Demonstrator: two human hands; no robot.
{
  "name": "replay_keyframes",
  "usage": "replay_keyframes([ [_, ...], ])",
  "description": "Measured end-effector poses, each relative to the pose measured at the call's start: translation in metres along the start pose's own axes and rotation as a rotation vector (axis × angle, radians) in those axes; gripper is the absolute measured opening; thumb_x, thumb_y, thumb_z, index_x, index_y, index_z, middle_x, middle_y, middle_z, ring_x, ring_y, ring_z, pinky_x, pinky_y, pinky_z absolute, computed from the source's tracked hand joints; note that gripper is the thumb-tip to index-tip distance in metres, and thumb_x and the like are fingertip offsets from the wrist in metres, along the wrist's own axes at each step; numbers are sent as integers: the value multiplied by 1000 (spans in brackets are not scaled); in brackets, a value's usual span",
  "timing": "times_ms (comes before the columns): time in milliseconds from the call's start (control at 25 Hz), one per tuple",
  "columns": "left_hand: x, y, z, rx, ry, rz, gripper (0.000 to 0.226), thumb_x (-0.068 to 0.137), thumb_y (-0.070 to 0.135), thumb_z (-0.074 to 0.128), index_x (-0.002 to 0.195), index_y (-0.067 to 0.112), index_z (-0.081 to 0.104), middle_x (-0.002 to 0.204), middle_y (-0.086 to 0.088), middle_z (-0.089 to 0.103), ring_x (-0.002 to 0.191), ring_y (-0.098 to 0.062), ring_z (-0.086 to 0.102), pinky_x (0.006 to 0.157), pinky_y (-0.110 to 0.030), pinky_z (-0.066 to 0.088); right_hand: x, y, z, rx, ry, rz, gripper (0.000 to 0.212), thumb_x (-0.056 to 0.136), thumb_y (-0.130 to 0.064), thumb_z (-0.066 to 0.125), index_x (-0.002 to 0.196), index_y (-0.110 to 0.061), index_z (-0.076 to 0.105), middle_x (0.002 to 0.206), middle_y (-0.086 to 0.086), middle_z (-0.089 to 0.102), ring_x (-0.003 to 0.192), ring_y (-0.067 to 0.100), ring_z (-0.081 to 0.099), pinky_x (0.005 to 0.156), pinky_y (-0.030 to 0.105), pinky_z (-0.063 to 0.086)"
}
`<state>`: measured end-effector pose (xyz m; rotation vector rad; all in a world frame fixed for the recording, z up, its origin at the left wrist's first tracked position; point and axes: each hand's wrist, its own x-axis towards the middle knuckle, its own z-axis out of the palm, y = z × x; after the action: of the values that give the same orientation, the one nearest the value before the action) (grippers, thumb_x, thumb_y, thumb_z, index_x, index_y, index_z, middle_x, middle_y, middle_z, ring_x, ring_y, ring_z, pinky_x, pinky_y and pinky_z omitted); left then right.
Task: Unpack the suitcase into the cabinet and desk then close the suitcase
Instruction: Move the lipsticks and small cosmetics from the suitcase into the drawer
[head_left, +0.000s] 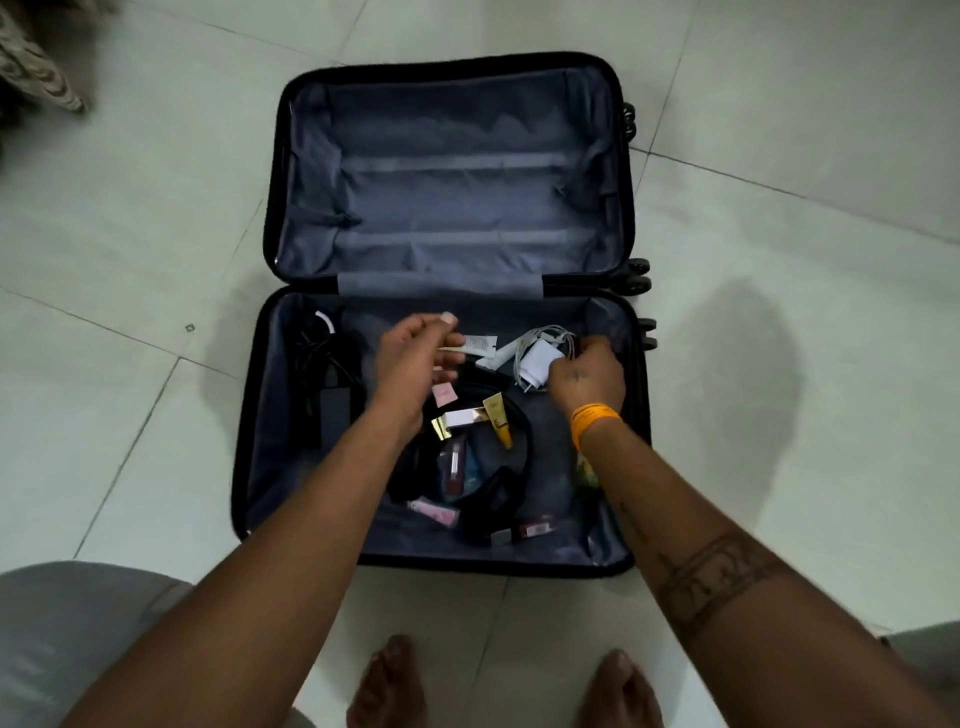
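The open suitcase (447, 322) lies flat on the tiled floor (156, 260). Over its near half, the left hand (415, 353) pinches a small white tube (475, 345); to the right, the right hand (587, 374) grips a white charger (537, 361) with its cable.

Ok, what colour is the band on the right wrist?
Orange, on the wristband just behind the right hand; the head view shows it.

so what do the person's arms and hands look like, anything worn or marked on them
Both forearms are bare, no sleeves. The right hand has a small dark tattoo on its back and an orange band with dark print around the wrist. The right forearm carries a wide dark band tattoo with smaller marks above it. The left hand shows no jewellery or markings.
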<state>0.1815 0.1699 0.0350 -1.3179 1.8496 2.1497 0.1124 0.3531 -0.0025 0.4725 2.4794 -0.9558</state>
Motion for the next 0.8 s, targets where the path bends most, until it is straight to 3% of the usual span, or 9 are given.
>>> replay_keyframes([
  [200,10,-42,21,143,-58,-5,10,99,23,68,96,15,71,85,-4,76,68,-13,66,59,-25,51,6,28,35,-328,41,-163,50,88,-13,63,135,-6,47,134,24,52,118,46,56,94,46,48],
  [400,13,-55,8,224,-48,8,10,99,24,68,99,15,73,86,-3,77,69,-12,66,60,-24,52,18,37,31,-399,144,-297,32,93,-3,52,125,-9,50,126,22,56,106,48,63,81,49,51],
  [600,16,-63,-6,362,-55,68,7,97,22,69,92,24,73,85,0,76,67,-7,66,58,-24,50,14,34,31,-112,63,-189,43,84,-16,60,121,-5,42,115,25,63,99,50,63,74,41,42],
  [800,-5,-64,-28,549,-52,121,4,92,25,73,89,26,73,86,4,76,66,-11,69,63,-30,55,-13,11,18,86,-40,-151,29,88,-16,59,116,-12,53,110,11,69,90,32,60,76,31,38],
])
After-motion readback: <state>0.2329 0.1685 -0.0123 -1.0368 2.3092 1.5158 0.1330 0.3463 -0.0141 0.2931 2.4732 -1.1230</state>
